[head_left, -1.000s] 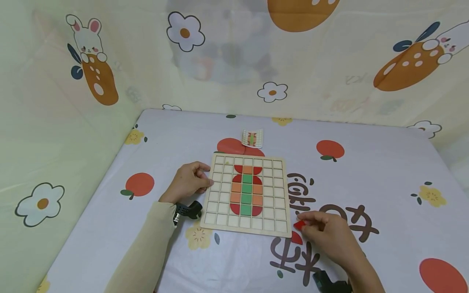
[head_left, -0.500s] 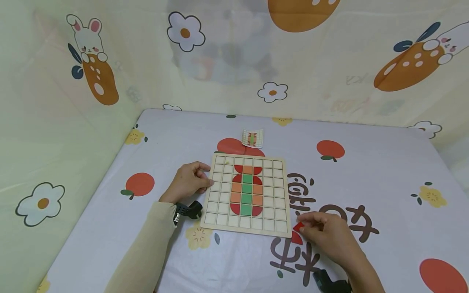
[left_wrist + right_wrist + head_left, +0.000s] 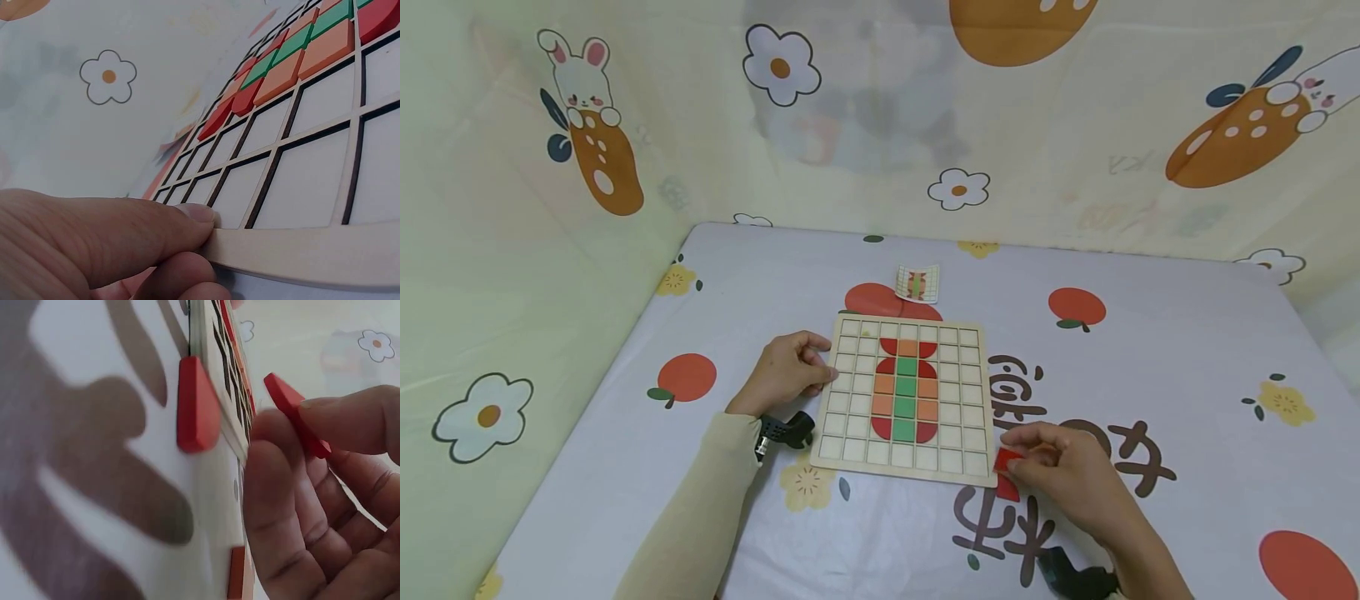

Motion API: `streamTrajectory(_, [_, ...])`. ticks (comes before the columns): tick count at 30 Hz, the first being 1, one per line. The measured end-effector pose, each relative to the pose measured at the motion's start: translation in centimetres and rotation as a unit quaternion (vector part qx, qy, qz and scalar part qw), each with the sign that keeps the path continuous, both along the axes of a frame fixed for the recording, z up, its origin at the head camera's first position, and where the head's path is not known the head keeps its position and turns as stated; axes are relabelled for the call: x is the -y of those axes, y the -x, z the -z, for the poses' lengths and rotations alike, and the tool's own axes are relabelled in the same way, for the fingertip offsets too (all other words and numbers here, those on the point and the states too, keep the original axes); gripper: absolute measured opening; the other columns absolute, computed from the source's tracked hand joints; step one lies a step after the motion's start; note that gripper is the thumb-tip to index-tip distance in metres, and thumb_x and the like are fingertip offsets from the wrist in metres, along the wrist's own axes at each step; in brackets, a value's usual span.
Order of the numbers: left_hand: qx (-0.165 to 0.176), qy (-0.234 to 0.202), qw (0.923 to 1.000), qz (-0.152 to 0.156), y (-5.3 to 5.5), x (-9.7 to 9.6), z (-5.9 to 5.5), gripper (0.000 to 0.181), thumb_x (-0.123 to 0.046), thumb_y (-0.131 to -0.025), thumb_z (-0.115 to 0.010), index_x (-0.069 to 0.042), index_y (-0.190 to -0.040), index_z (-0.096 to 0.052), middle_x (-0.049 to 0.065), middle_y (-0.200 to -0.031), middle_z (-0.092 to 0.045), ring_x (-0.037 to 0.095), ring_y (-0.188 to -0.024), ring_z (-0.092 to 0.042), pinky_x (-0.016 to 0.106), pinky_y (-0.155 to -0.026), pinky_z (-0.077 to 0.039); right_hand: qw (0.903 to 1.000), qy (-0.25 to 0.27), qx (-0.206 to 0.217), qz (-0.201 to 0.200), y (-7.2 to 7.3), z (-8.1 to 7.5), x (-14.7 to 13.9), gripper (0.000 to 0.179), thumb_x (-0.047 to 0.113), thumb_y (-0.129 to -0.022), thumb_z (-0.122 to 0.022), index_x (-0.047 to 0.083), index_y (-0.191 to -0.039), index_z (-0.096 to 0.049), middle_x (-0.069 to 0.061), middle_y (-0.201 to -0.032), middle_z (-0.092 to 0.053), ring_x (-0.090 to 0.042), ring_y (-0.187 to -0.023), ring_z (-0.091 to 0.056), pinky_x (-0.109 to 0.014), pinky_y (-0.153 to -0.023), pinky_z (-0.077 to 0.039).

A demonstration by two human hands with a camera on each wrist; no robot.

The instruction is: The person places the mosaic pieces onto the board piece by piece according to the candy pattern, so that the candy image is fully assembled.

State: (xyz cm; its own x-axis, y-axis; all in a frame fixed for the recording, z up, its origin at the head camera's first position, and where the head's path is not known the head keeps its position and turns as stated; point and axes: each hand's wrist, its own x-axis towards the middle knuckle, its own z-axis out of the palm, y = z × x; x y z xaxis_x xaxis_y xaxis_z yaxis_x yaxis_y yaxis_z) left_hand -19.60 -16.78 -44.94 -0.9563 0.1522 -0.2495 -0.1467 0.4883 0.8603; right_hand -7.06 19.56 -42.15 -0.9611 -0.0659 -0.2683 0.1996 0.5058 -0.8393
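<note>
A square wooden grid board [image 3: 856, 451] lies flat on the table. Red, orange and green tiles sit in its middle columns, with a green tile [image 3: 906, 386] near the centre. My left hand [image 3: 784, 364] holds the board's left edge; in the left wrist view the thumb [image 3: 181, 215] lies on the rim and the other fingers are curled below. Beside the near right corner, my right hand [image 3: 1072, 477] pinches a red tile [image 3: 292, 412] between thumb and fingers, raised off the table. A second red tile [image 3: 199, 409] lies on the cloth against the board's right side.
Behind the board lies a small card [image 3: 917, 284] printed with a similar coloured pattern. An orange-brown block [image 3: 237, 575] shows low in the right wrist view. The tablecloth [image 3: 1187, 350] has printed fruit and lettering, and a patterned curtain [image 3: 865, 108] hangs behind.
The red tile in my right hand has turned between the fingers, showing a broader face, and shifted slightly left toward the board. My left hand and the board have stayed put.
</note>
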Motion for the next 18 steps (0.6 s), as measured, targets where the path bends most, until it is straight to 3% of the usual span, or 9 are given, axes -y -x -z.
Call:
streamTrajectory(8, [0.001,0.001,1.0000,-0.001,0.0,0.0,-0.1,0.042,-0.009,-0.089,-0.083,-0.003,-0.127,-0.065,0.007,-0.087,-0.067,0.016,-0.065,-0.064,0.026,-0.062,-0.054,0.9988,-0.003,-0.008,-0.049,0.8,-0.2,1.0,0.018,0.005,-0.093,-0.076,0.004,-0.111,-0.078,-0.007,-0.103,-0.075,-0.020,-0.084,-0.064,-0.025,-0.068,-0.056])
streamTrajectory(14, [0.002,-0.002,1.0000,-0.001,0.1,0.0,0.0,0.042,-0.009,-0.088,-0.083,-0.003,-0.126,-0.065,0.007,-0.087,-0.068,0.015,-0.065,-0.064,0.026,-0.062,-0.055,0.9982,-0.006,0.007,-0.060,1.9,-0.1,2.2,0.018,0.009,-0.089,-0.081,0.004,-0.106,-0.079,-0.005,-0.091,-0.075,-0.020,-0.074,-0.065,-0.028,-0.062,-0.055])
streamTrajectory(18, [0.003,-0.001,1.0000,-0.002,0.1,0.0,0.0,0.042,-0.009,-0.088,-0.083,-0.004,-0.126,-0.065,0.007,-0.087,-0.068,0.016,-0.065,-0.063,0.026,-0.062,-0.054,0.9960,-0.003,0.007,-0.089,2.8,0.0,2.7,0.010,0.009,-0.089,-0.081,0.006,-0.098,-0.079,-0.004,-0.086,-0.073,-0.020,-0.074,-0.063,-0.028,-0.063,-0.054])
